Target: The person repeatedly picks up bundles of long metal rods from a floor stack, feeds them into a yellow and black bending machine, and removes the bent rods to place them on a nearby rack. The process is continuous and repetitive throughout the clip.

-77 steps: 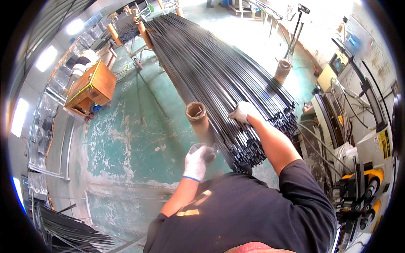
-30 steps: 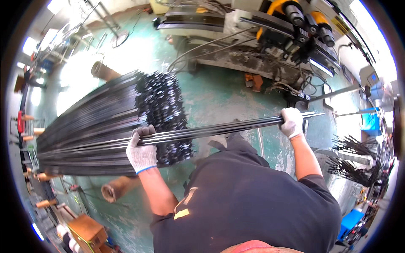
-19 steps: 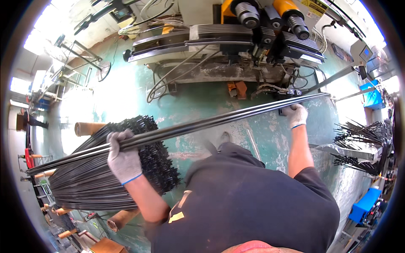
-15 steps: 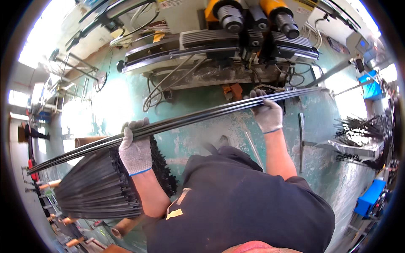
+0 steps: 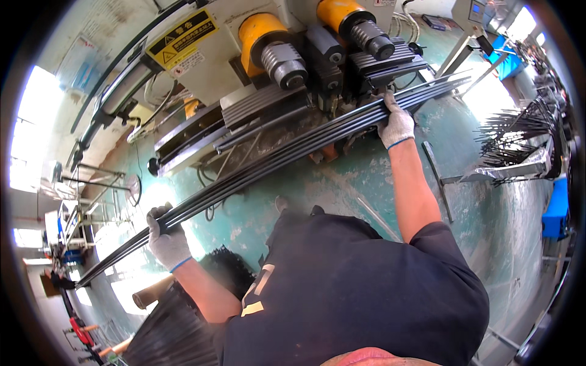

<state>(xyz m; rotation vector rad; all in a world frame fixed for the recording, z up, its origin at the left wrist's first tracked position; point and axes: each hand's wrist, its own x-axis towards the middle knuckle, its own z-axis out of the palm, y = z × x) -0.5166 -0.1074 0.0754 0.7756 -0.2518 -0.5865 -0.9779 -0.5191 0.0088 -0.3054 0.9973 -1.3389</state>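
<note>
I hold a bundle of long thin black metal rods [image 5: 274,161] that runs across the view from lower left to upper right. My left hand [image 5: 166,236], in a grey work glove, grips the bundle near its left part. My right hand [image 5: 395,124], also gloved, grips it near the right end. The rods lie close in front of a bending machine [image 5: 287,61] with two orange-and-grey rollers and ribbed black guides.
A large stack of the same black rods [image 5: 177,323] rests at the lower left on a cardboard tube support [image 5: 149,296]. Bent rods [image 5: 519,131] pile at the right by a metal stand [image 5: 488,174]. The floor [image 5: 366,195] is worn green concrete.
I have turned from the rod stack to the machine, carrying the bundle with both hands. The bundle now lies right in front of the rollers, and the stack has dropped to the lower left.
</note>
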